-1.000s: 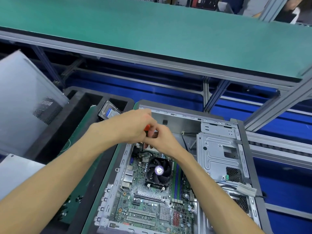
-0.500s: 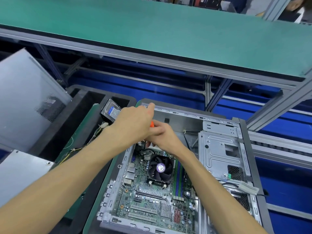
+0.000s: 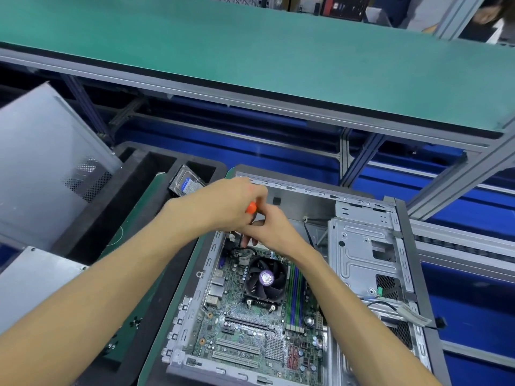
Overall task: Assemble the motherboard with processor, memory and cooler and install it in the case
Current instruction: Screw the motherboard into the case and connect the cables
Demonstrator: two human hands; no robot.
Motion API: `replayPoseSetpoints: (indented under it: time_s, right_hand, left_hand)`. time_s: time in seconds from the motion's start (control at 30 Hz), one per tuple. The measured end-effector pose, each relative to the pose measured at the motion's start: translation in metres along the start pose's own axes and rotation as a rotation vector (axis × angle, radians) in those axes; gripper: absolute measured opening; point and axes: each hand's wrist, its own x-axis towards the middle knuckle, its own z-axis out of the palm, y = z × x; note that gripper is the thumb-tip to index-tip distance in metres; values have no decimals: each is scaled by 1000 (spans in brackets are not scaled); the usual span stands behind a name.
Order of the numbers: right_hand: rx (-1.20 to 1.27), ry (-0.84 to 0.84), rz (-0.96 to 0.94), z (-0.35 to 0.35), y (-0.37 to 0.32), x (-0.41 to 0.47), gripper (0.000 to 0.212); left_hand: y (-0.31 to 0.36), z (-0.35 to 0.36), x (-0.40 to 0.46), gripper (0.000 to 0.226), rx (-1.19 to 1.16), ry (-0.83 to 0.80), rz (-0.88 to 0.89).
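Observation:
The open grey case (image 3: 401, 246) lies on its side with the green motherboard (image 3: 250, 330) seated inside. A black cooler fan (image 3: 264, 280) sits on the board, with memory sticks (image 3: 295, 299) to its right. My left hand (image 3: 223, 204) grips an orange-handled screwdriver (image 3: 250, 208) above the board's far left corner. My right hand (image 3: 270, 229) is beside it, its fingers curled down around the screwdriver's shaft just above the board. The tip is hidden by my fingers.
A hard drive (image 3: 185, 185) rests in a black foam tray (image 3: 133, 185) to the left. Grey side panels (image 3: 47, 168) lean at far left. A drive cage (image 3: 367, 252) fills the case's right part. A green shelf (image 3: 250, 57) overhangs behind.
Both hands stay at the board's far left corner, holding the screwdriver. My view has shifted slightly; the hands sit a little higher in the frame.

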Motion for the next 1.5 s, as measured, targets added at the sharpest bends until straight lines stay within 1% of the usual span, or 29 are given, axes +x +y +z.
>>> replayPoseSetpoints:
  time_s: [0.03, 0.07, 0.1, 0.13, 0.17, 0.2, 0.23, 0.27, 0.33, 0.37, 0.4, 0.43, 0.5, 0.57, 0.6, 0.7, 0.77, 0.83, 0.87, 0.93, 0.97, 1.0, 1.07, 1.13, 1.2, 1.27, 1.33, 1.4, 1.5]
  right_hand:
    - [-18, -2, 10, -1, 1, 0, 15]
    - [-31, -6, 17, -1, 2, 0, 15]
    - [-34, -9, 20, -2, 1, 0, 16]
    - [-34, -7, 11, -2, 0, 0, 17]
    - [-33, -5, -6, -2, -1, 0, 16]
    - [-32, -4, -24, -2, -1, 0, 13]
    - [-27, -3, -28, -2, -2, 0, 11]
    - [-21, 0, -19, -1, -2, 0, 11]
    - [-26, 2, 14, -1, -2, 0, 17]
    - [-36, 0, 22, 0, -1, -1, 18]
    - [-35, -3, 21, 0, -1, -1, 17]
    - [-24, -2, 12, 0, -2, -2, 15]
    - [-19, 0, -11, 0, -6, -3, 11]
    - [-48, -1, -15, 0, -8, -3, 15]
    - [-62, -1, -14, 0, -8, -3, 16]
    - [-57, -5, 21, 2, -7, -5, 13]
    - [-37, 5, 41, 5, -7, -5, 18]
    - [-45, 17, 43, 6, -9, -6, 21]
    - [-48, 24, 37, 7, -10, -7, 18]
    - [-78, 76, -6, 6, -10, -10, 12]
    - [-114, 129, -37, 5, -10, -11, 16]
    - [-156, 191, -49, 2, -10, -13, 19]
    - [-206, 322, -41, -3, -13, -19, 15]
    - [-129, 389, -35, -9, -21, -28, 24]
    - [57, 389, -62, -14, -35, -37, 19]
    - [216, 361, -98, -17, -48, -46, 14]
    - [328, 325, -138, -15, -61, -53, 18]
    - [420, 281, -157, -11, -72, -59, 20]
    - [505, 235, -163, 4, -87, -64, 14]
  left_hand:
    - [0, -4, -1, 14, -60, -66, 54]
    - [0, -5, -2, 16, -92, -77, 84]
    - [3, -6, -4, 14, -72, -32, 77]
    - [5, -3, -5, 18, -8, 56, 43]
    - [8, 0, -5, 32, 101, 125, -35]
    - [8, 3, -5, 42, 165, 166, -112]
    - [7, 4, -5, 45, 181, 154, -152]
    - [6, 4, -4, 38, 153, 116, -136]
    - [3, -2, -5, 18, 44, -19, -35]
    - [2, -5, -6, 20, 25, -62, 22]
    - [2, -7, -7, 23, 17, -55, 51]
    - [2, -7, -8, 24, 24, -16, 43]
    - [4, -6, -10, 32, 88, 74, -44]
    - [5, 0, -9, 43, 153, 96, -125]
    - [5, 3, -8, 42, 139, 98, -121]
    - [2, 3, -7, 26, 59, 56, -52]
    - [-2, 1, -7, 17, 43, 28, -25]
    - [-3, 0, -9, 17, 56, 25, -22]
    - [-3, 0, -10, 21, 60, 33, -30]
    - [-5, 2, -17, 35, -13, 55, -64]
    - [-6, 2, -21, 40, -99, 74, -81]
    - [-7, 2, -26, 43, -185, 111, -95]
    - [-10, 0, -36, 41, -299, 223, -115]
    - [-13, -2, -48, 36, -384, 314, -144]
    - [-15, -3, -61, 28, -471, 375, -180]
    - [-18, -1, -75, 20, -523, 428, -224]
    - [-22, 3, -90, 16, -571, 467, -269]
    - [-27, 7, -104, 15, -605, 507, -299]
    - [-38, 12, -122, 16, -637, 534, -329]
